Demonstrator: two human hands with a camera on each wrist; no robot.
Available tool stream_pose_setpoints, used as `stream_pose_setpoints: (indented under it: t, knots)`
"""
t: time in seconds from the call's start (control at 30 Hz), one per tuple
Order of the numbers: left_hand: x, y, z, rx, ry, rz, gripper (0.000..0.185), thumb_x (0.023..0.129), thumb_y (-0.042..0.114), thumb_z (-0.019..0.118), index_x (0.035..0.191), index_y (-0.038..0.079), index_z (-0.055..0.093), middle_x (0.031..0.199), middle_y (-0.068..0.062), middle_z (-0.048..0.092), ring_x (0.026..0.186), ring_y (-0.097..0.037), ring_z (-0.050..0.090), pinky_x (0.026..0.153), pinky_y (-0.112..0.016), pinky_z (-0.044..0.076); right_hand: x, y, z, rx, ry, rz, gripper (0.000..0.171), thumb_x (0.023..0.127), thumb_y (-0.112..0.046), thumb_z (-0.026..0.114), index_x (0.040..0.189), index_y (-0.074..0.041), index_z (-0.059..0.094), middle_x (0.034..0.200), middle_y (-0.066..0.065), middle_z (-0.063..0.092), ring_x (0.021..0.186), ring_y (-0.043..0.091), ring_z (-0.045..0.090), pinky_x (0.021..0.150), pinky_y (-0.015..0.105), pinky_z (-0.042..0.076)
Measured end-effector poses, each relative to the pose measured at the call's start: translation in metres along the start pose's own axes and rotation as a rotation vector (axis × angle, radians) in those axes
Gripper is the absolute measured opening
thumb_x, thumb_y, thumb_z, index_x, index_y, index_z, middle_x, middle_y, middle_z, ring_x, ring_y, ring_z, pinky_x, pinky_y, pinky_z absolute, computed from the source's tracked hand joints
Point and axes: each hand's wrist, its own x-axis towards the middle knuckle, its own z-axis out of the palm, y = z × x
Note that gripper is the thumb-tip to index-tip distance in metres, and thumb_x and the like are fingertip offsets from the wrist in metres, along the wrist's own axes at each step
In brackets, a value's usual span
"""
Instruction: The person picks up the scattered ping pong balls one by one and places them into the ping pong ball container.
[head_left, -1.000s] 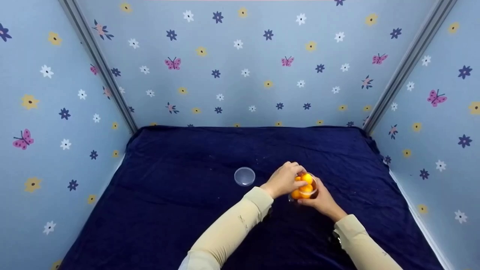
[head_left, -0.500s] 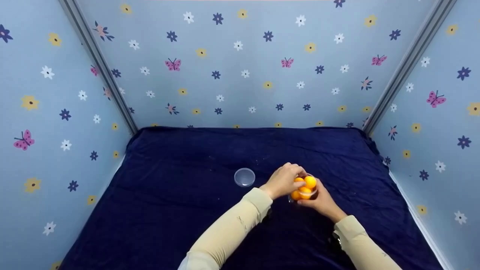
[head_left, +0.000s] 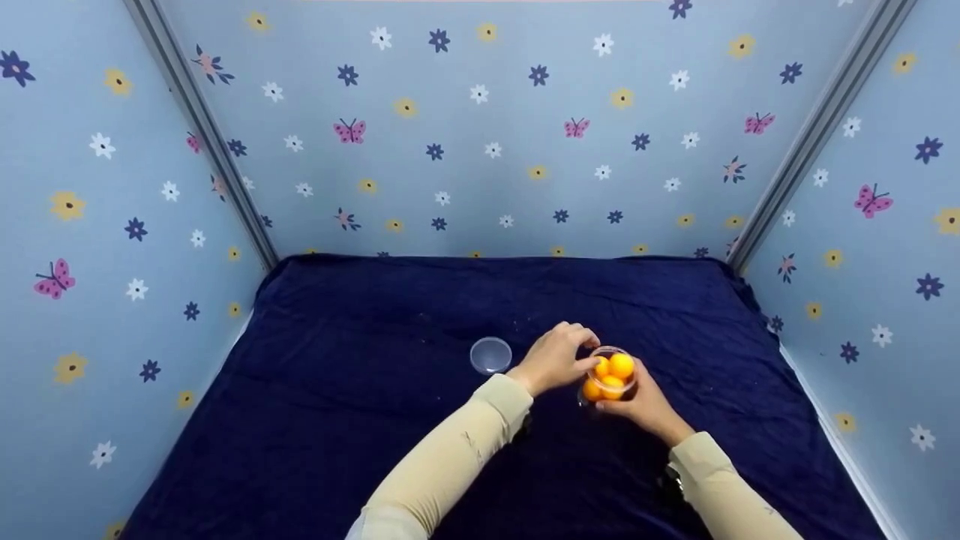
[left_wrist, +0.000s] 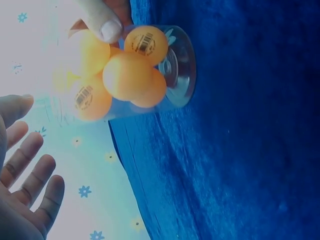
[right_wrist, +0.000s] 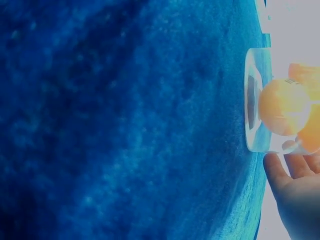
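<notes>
A clear plastic jar (left_wrist: 181,75) holds several orange ping-pong balls (head_left: 621,366), with its open rim facing up in the head view. My right hand (head_left: 649,406) grips the jar from the right side, its thumb against the near wall. In the left wrist view, dark barcode marks show on some balls. My left hand (head_left: 559,358) is just left of the rim, its fingers spread and parted from the jar in the left wrist view, with nothing in them. The right wrist view shows the right fingers (right_wrist: 277,172) against the jar's side.
A clear round lid (head_left: 491,355) lies on the dark blue cloth (head_left: 337,420), left of the hands. Pale blue walls (head_left: 480,135) with flowers and butterflies enclose the back and both sides.
My left hand has drawn back to the left from the jar's mouth, uncovering more of the rim and balls. The balls have settled lower in the jar. The right hand keeps its hold.
</notes>
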Motion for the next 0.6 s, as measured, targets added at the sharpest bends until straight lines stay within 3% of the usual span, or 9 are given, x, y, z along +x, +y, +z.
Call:
stream_pose_setpoints:
  t: [0.3, 0.6]
  knots:
    - [-0.007, -0.012, -0.011, 0.005, 0.017, -0.029, 0.023, 0.100, 0.026, 0.079, 0.119, 0.012, 0.079, 0.113, -0.002, 0.077, 0.107, -0.021, 0.069, 0.097, -0.031, 0.059, 0.003, -0.005, -0.005, 0.057, 0.006, 0.009, 0.096, 0.076, 0.008, 0.093, 0.156, 0.006, 0.042, 0.152, 0.026, 0.055, 0.121, 0.001, 0.058, 0.102, 0.012, 0.046]
    - [-0.019, -0.030, -0.022, -0.004, 0.028, -0.062, 0.023, 0.100, 0.023, 0.079, 0.118, 0.009, 0.079, 0.114, -0.006, 0.077, 0.109, -0.025, 0.069, 0.100, -0.037, 0.058, 0.004, -0.016, -0.011, 0.025, 0.011, -0.002, 0.094, 0.082, 0.008, 0.088, 0.159, 0.010, 0.035, 0.154, 0.032, 0.053, 0.118, 0.001, 0.059, 0.100, 0.011, 0.047]
